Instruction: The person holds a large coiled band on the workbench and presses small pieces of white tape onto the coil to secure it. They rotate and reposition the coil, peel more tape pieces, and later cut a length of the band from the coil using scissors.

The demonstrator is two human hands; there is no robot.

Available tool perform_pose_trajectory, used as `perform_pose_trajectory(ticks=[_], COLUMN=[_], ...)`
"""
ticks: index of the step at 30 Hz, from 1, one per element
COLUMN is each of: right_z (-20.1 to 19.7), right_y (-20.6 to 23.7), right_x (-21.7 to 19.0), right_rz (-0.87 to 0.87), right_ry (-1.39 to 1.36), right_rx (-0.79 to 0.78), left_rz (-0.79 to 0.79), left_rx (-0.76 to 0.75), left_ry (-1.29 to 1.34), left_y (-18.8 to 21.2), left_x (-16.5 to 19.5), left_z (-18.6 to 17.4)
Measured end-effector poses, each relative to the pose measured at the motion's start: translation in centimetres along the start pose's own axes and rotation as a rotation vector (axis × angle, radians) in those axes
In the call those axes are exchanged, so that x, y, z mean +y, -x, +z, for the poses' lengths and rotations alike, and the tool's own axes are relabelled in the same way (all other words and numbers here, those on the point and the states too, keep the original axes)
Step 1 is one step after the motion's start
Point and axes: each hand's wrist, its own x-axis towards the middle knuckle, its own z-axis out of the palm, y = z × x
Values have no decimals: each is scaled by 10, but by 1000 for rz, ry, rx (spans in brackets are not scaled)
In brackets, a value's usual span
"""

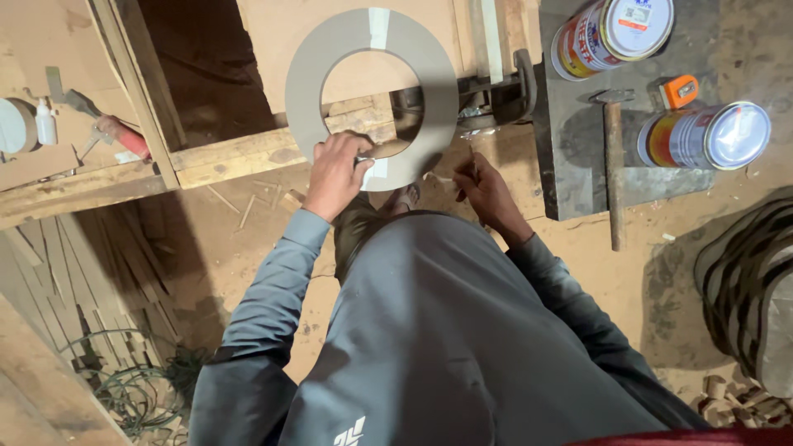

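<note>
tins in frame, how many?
2. One tin lies on its side at the top edge, partly cropped; the other tin lies right of the hammer on the dark slab. More may be out of view.

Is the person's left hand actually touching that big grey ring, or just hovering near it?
Touching. The head view shows the left hand gripping the lower inner edge of the flat grey ring, fingers curled over the rim with no gap visible.

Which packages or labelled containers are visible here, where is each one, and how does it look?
Upper tin can: top right, lying on its side on the dark slab; white lid, red and white label.
Lower tin can: right of the hammer, also lying; shiny lid, red and yellow label.
Small white bottle: far left, upright.
</note>
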Motion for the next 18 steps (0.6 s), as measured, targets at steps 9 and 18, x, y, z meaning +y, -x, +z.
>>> perform_pose_trajectory(ticks=[9,18], right_z=[21,32], right_y=[-13,-17], right_x=[-24,-24], right_rz=[-88,-79], right_ry=[-55,-37], right_rx=[-109,-40], left_rz=[30,147], left_rx=[-107,33], left_ry=[-168,-144], left_y=[-11,6], left_x=[1,1], left_z=[2,8])
